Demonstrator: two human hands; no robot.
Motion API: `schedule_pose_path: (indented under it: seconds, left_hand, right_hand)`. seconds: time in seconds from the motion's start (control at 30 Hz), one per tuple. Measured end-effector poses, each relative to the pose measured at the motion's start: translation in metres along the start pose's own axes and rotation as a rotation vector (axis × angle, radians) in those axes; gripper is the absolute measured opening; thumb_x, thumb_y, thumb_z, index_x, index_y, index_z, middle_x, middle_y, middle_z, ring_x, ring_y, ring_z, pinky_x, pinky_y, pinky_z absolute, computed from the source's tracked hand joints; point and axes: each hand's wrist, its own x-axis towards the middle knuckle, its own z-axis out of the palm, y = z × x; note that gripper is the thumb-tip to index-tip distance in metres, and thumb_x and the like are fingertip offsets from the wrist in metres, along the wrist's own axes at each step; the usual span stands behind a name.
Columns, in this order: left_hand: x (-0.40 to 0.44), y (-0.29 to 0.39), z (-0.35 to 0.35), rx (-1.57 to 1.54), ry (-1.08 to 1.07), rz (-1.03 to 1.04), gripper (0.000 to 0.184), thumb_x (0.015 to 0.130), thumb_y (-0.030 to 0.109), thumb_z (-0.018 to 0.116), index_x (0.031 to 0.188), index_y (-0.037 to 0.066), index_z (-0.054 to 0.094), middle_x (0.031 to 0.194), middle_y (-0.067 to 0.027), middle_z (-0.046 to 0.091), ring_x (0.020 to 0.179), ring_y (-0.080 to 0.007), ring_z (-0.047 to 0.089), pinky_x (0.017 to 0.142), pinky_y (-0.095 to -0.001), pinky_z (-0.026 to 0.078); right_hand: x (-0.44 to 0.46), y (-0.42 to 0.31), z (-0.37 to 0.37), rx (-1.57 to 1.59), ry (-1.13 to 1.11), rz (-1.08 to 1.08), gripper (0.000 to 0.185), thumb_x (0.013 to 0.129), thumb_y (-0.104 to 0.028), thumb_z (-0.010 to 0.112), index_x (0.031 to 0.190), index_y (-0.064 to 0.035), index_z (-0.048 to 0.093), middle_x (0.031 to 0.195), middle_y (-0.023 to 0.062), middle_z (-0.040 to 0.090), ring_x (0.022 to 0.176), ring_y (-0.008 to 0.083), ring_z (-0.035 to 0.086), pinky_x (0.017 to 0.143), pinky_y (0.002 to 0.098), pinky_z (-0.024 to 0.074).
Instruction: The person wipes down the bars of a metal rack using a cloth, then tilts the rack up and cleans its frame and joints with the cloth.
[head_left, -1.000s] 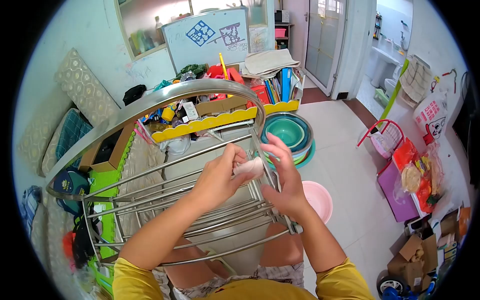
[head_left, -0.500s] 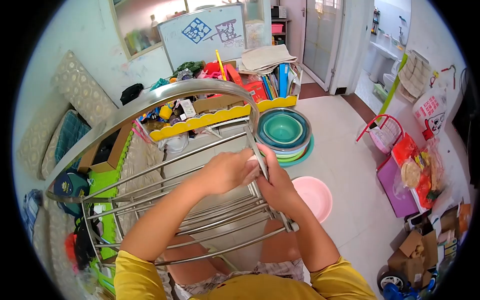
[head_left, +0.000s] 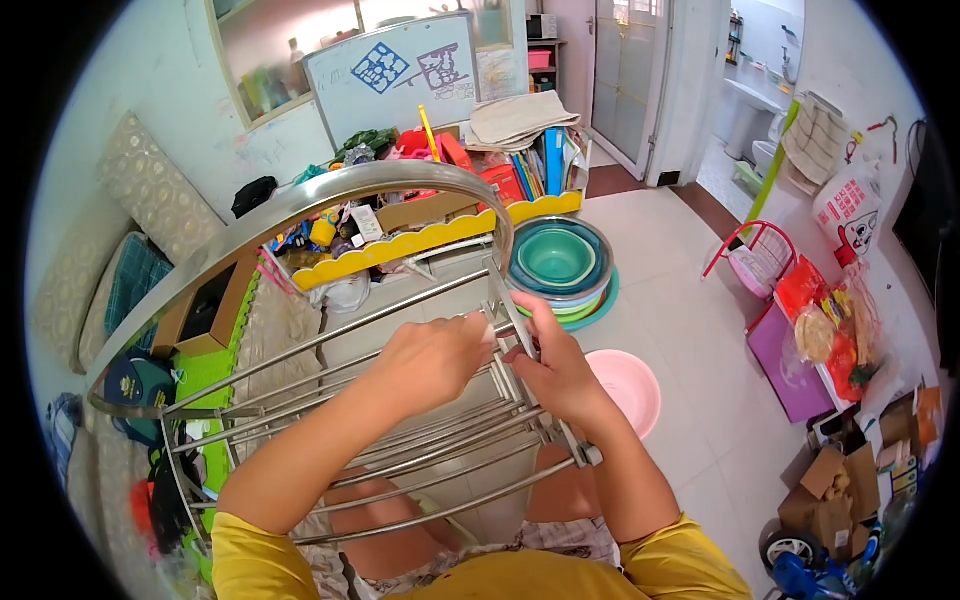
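Observation:
A metal rack (head_left: 345,335) of steel tubes, with a large curved tube at its far side, lies across my lap. My left hand (head_left: 440,355) is closed beside the rack's right end, with a small whitish piece, perhaps cloth or tape, showing at its fingers. My right hand (head_left: 550,362) grips the flat bar at that same end, thumb on the near side and fingers around it. Both hands are close together, the left one inside the frame. What lies between the fingers is partly hidden.
Stacked basins (head_left: 560,260) stand beyond my right hand, and a pink basin (head_left: 622,393) is on the floor nearer me. A yellow-edged toy shelf (head_left: 400,240) lies ahead. At right are a purple box (head_left: 790,365) and cardboard boxes (head_left: 830,505).
My right hand has gone from open fingers to a grip on the bar. My left hand has closed more and moved slightly down and left. The view has shifted a little.

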Motion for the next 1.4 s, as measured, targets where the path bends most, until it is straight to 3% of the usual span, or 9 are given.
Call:
schedule_pose_path:
  seconds: [0.03, 0.27, 0.33, 0.47, 0.57, 0.73, 0.93, 1.03, 1.4]
  left_hand:
    - [-0.004, 0.0, -0.002, 0.018, 0.002, -0.009, 0.024, 0.097, 0.026, 0.058, 0.096, 0.004, 0.048, 0.08, -0.0178, 0.066, 0.075, -0.0406, 0.064, 0.063, -0.0501, 0.049]
    - [-0.026, -0.01, -0.005, 0.055, 0.099, 0.042, 0.022, 0.096, 0.023, 0.059, 0.096, 0.005, 0.047, 0.082, -0.0166, 0.065, 0.072, -0.0397, 0.064, 0.06, -0.0479, 0.049]
    - [-0.024, -0.01, 0.001, 0.05, 0.134, 0.051, 0.022, 0.095, 0.023, 0.061, 0.096, 0.005, 0.048, 0.082, -0.0161, 0.064, 0.072, -0.0389, 0.064, 0.06, -0.0477, 0.049]
    - [-0.009, -0.008, 0.008, 0.042, 0.184, 0.053, 0.022, 0.093, 0.022, 0.064, 0.096, 0.006, 0.048, 0.08, -0.0145, 0.063, 0.073, -0.0369, 0.064, 0.059, -0.0477, 0.049]
    - [0.005, -0.01, 0.014, 0.05, 0.209, 0.038, 0.022, 0.093, 0.022, 0.064, 0.096, 0.006, 0.048, 0.08, -0.0149, 0.062, 0.074, -0.0377, 0.063, 0.061, -0.0488, 0.049]
    - [0.027, -0.011, 0.008, 0.061, 0.182, 0.069, 0.023, 0.093, 0.022, 0.064, 0.098, 0.004, 0.05, 0.083, -0.0181, 0.065, 0.076, -0.0404, 0.064, 0.063, -0.0508, 0.049]
    - [0.029, -0.011, 0.004, -0.016, 0.054, -0.016, 0.026, 0.096, 0.024, 0.061, 0.108, 0.003, 0.053, 0.093, -0.0215, 0.069, 0.081, -0.0424, 0.066, 0.069, -0.0528, 0.051]
    - [0.023, -0.016, 0.006, -0.049, 0.052, -0.045, 0.026, 0.098, 0.026, 0.059, 0.11, 0.004, 0.052, 0.093, -0.0216, 0.07, 0.082, -0.0429, 0.067, 0.069, -0.0537, 0.051]
    - [-0.006, -0.029, -0.004, -0.05, 0.07, -0.067, 0.022, 0.101, 0.027, 0.054, 0.099, 0.006, 0.054, 0.087, -0.0204, 0.067, 0.081, -0.0444, 0.063, 0.069, -0.0529, 0.048]
  right_hand:
    - [-0.001, -0.001, 0.0, 0.016, 0.0, 0.019, 0.065, 0.086, 0.008, 0.05, 0.146, -0.0114, 0.036, 0.11, 0.0088, 0.063, 0.094, 0.0155, 0.061, 0.087, 0.0307, 0.0481]
    - [-0.004, -0.007, 0.003, -0.125, 0.052, -0.078, 0.079, 0.084, 0.009, 0.045, 0.156, -0.0141, 0.024, 0.13, 0.014, 0.059, 0.096, 0.0197, 0.061, 0.088, 0.0341, 0.0496]
    - [-0.003, -0.014, 0.001, -0.083, -0.04, -0.12, 0.078, 0.086, 0.007, 0.042, 0.158, -0.0097, 0.016, 0.154, 0.0251, 0.037, 0.11, 0.0381, 0.061, 0.097, 0.0392, 0.0475]
    - [0.005, -0.013, 0.0, -0.121, -0.108, -0.065, 0.08, 0.084, 0.01, 0.04, 0.158, -0.0083, 0.016, 0.155, 0.0259, 0.033, 0.113, 0.0404, 0.058, 0.098, 0.0387, 0.047]
    - [0.017, 0.002, 0.0, -0.172, -0.075, -0.251, 0.081, 0.082, 0.011, 0.039, 0.157, -0.0049, 0.015, 0.152, 0.03, 0.034, 0.125, 0.042, 0.051, 0.106, 0.0404, 0.0423]
    - [0.023, 0.005, 0.005, -0.366, 0.028, -0.37, 0.085, 0.077, 0.014, 0.042, 0.156, -0.0011, 0.016, 0.149, 0.0355, 0.031, 0.143, 0.0473, 0.027, 0.119, 0.0464, 0.0245]
    - [0.026, 0.001, 0.009, -0.407, 0.06, -0.568, 0.087, 0.075, 0.016, 0.044, 0.156, -0.0028, 0.019, 0.153, 0.0271, 0.032, 0.143, 0.05, 0.027, 0.12, 0.0508, 0.0207]
    - [0.024, -0.001, 0.013, -0.388, -0.01, -0.452, 0.087, 0.075, 0.018, 0.043, 0.156, -0.0045, 0.021, 0.154, 0.0233, 0.033, 0.143, 0.0491, 0.027, 0.12, 0.0516, 0.0221]
    - [0.023, -0.001, 0.018, -0.298, -0.027, -0.426, 0.085, 0.072, 0.019, 0.04, 0.154, -0.0019, 0.025, 0.15, 0.026, 0.037, 0.143, 0.0434, 0.031, 0.119, 0.0439, 0.0268]
